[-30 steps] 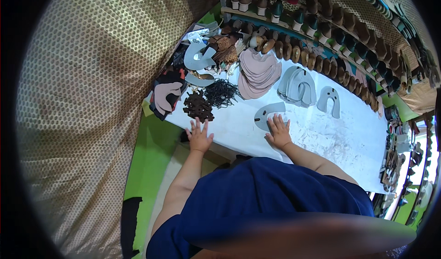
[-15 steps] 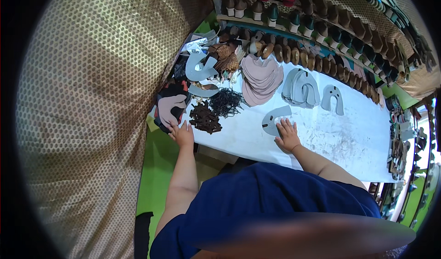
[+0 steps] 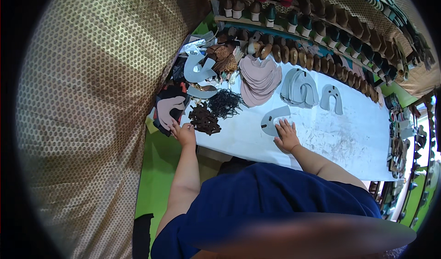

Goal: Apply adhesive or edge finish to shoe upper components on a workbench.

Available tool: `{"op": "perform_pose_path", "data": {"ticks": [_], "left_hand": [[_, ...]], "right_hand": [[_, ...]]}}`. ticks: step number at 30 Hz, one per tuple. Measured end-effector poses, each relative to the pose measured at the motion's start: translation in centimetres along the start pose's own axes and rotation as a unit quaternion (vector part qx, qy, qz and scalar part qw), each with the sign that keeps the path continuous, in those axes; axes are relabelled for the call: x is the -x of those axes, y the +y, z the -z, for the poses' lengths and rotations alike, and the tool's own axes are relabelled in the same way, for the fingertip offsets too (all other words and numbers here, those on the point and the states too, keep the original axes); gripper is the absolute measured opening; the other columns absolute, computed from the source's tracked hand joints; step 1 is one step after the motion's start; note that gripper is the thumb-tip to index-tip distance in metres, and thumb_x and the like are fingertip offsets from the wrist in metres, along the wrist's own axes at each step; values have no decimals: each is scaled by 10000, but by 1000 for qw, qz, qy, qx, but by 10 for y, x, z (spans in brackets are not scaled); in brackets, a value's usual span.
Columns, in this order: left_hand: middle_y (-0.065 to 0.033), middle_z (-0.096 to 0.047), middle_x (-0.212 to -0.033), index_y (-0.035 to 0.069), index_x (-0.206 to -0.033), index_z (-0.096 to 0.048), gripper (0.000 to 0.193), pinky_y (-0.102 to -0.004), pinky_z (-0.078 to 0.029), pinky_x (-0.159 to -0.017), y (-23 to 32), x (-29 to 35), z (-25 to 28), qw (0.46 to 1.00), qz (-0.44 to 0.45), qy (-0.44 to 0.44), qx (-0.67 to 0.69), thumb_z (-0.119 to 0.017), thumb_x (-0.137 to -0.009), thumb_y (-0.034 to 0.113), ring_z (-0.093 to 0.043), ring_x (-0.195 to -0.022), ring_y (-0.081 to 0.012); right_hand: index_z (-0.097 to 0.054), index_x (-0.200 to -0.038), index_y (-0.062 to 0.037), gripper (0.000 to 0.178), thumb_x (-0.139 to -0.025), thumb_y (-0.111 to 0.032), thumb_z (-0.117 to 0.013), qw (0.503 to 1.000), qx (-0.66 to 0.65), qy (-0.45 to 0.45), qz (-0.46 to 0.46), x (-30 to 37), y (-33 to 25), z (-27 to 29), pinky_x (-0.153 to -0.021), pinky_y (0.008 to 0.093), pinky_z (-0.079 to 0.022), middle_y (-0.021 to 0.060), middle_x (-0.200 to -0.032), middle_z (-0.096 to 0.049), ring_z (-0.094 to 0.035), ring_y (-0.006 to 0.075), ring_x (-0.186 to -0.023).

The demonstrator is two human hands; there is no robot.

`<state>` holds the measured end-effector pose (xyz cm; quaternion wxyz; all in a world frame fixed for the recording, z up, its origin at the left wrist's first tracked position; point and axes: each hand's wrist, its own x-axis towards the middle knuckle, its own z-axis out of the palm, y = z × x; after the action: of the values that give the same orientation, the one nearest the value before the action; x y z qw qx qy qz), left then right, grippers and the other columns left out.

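Observation:
My left hand [image 3: 184, 133] is at the table's left front corner. Its fingertips touch the lower end of a pink curved shoe-upper piece [image 3: 166, 108], and the thumb stands apart from the fingers. That piece lies on dark and red material. My right hand [image 3: 287, 136] rests flat, fingers spread, against the inner edge of a grey U-shaped shoe-upper piece [image 3: 271, 117] with small dark marks. Beside my left hand lies a heap of dark brown strips [image 3: 205, 119], with a tangle of black cords [image 3: 225, 103] behind it.
Pink pieces [image 3: 260, 82] are stacked at mid-table, grey U-shaped pieces [image 3: 298, 89] to their right, and one lone grey piece [image 3: 331, 99] beyond. More grey pieces [image 3: 198, 68] lie at left. Rows of shoe lasts [image 3: 303, 59] and shelves line the back. A patterned curtain [image 3: 92, 121] hangs left.
My left hand has shifted slightly, its fingers drawn in a little closer at the pink piece's end. The right hand stays in place on the grey piece.

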<state>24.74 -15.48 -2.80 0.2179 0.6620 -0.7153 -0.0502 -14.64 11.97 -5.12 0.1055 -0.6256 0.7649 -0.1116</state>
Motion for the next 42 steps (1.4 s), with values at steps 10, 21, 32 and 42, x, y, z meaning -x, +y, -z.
{"op": "perform_pose_path", "data": {"ticks": [10, 21, 32, 42], "left_hand": [[-251, -308, -1576, 146, -911, -766, 121, -439, -250, -1182, 24, 4, 15, 964, 88, 42, 246, -777, -820, 226, -301, -1459, -396], [-241, -282, -1592, 74, -972, -754, 116, -348, -252, -1132, 173, 80, 22, 746, 197, -228, 594, -730, -890, 153, -284, -1475, -238], [-348, -271, -1551, 116, -962, -773, 142, -347, -227, -1148, 224, 139, -12, 774, 126, -318, 532, -766, -863, 217, -171, -1525, -289], [-233, 91, -1644, 172, -1596, -185, 1024, -612, -64, -1179, 204, 134, -25, 825, -297, -470, -101, -695, -809, 586, 57, -1510, -458]], "right_hand": [[-431, -1467, -140, 669, -901, -467, -572, 1000, -11, -7, -5, 2, -1, 5, -1194, 614, -86, 141, -1576, -325, -197, 345, -1499], [-578, -1354, -271, 541, -844, -418, -685, 992, -76, 101, -4, -6, -18, 13, -1124, 729, -78, 130, -1566, -346, -195, 390, -1490], [-784, -953, -189, 167, -819, -288, -776, 912, -365, 134, -129, -26, -70, 53, -1173, 472, -233, 173, -1550, -396, -212, 448, -1470], [-776, -843, -178, 119, -756, -256, -759, 965, -191, 46, -174, -25, -27, 20, -1080, 778, -109, 158, -1563, -369, -157, 481, -1477]]}}
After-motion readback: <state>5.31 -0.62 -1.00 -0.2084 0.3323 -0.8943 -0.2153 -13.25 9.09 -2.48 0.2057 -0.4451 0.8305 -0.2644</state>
